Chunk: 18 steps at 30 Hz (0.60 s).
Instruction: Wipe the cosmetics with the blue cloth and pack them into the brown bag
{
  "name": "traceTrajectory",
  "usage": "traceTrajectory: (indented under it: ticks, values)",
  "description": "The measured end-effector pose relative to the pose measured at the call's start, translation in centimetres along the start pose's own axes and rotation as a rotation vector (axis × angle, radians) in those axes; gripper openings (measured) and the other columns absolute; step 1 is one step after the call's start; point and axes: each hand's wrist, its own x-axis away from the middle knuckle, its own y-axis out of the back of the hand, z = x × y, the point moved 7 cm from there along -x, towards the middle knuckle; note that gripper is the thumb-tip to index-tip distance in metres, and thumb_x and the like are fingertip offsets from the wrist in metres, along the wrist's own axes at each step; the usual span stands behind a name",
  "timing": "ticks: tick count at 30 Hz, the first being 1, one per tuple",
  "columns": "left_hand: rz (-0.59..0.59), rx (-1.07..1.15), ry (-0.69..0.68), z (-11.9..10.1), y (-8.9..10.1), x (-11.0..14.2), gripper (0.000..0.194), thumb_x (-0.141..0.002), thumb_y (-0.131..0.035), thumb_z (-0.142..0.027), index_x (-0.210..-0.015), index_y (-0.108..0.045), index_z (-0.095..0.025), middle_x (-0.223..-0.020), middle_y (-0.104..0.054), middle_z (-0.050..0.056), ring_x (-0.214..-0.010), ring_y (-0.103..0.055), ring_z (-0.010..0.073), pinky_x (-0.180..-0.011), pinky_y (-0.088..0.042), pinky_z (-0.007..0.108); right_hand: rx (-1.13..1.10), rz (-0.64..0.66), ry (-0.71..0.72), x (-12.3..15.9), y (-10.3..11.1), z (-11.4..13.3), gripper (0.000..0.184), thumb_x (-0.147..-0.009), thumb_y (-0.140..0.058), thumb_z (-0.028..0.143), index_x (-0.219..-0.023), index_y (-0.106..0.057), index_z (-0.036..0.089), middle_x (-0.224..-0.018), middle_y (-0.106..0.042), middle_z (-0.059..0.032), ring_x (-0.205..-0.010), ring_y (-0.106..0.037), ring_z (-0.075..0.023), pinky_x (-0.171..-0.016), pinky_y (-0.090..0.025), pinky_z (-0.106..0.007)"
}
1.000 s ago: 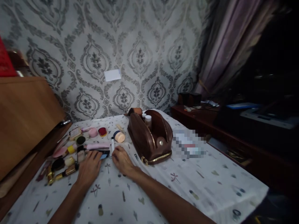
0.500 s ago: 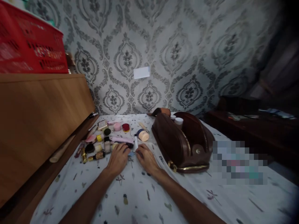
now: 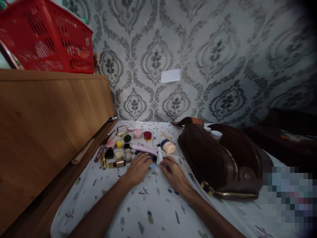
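- White tube [image 3: 159, 154]: just ahead of the right hand [image 3: 173, 170], long axis running away from the person, dark end pointing toward the wall, near end at that hand's fingertips.
- Black tube [image 3: 154, 158]: at the left hand's [image 3: 138, 168] fingertips, partly covered, long axis crosswise, right end near the white tube.
- Pink tube [image 3: 143, 149]: just beyond the left hand, lying crosswise too.
- Compared with a second ago, the view has turned left: the red basket [image 3: 71, 43], beyond and left of the left hand, shows far more; both hands stay beside the same tubes.
- Left hand: palm down, fingers stretched forward; whether it grips cannot be told.
- Right hand: fingers curled, forearm slanting in from the right; its hold on the white tube is unclear.
- Brown bag [image 3: 198, 158]: right of the right hand, open.
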Motion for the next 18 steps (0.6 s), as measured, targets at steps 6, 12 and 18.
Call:
traceTrajectory:
  ticks: [6, 12, 18]
  values:
    - [-0.009, 0.039, -0.138, -1.6, 0.8, 0.0, 0.027, -0.091, -0.052, -0.009, -0.112, -0.065, -0.019, -0.123, -0.069, 0.009, -0.131, -0.053, 0.0230, -0.117, -0.032, 0.048, -0.008, -0.027, 0.010, 0.1, 0.0, -0.2, 0.021, -0.086, -0.048, 0.030, -0.087, -0.067, 0.020, -0.109, -0.065, -0.0129, -0.103, -0.064, -0.0269, -0.092, -0.050, -0.043]
    - [0.037, -0.040, -0.150, -1.8, 1.0, -0.3, 0.016, -0.094, -0.051, -0.013, -0.102, -0.065, -0.018, -0.100, -0.068, 0.006, -0.104, -0.061, 0.0218, -0.097, -0.045, 0.038, -0.009, -0.043, 0.026, 0.0, 0.2, 0.2, 0.023, -0.087, -0.049, 0.033, -0.089, -0.068, 0.021, -0.107, -0.067, -0.0132, -0.100, -0.066, -0.0266, -0.088, -0.054, -0.042]
    - [0.029, -0.076, -0.147, -1.8, 1.1, -0.3, 0.013, -0.095, -0.052, -0.015, -0.101, -0.063, -0.017, -0.095, -0.066, 0.005, -0.098, -0.058, 0.0217, -0.096, -0.043, 0.037, 0.015, -0.146, 0.079, 0.4, 0.8, 1.0, 0.022, -0.088, -0.051, 0.034, -0.091, -0.069, 0.024, -0.113, -0.067, -0.0136, -0.104, -0.067, -0.0279, -0.088, -0.055, -0.043]
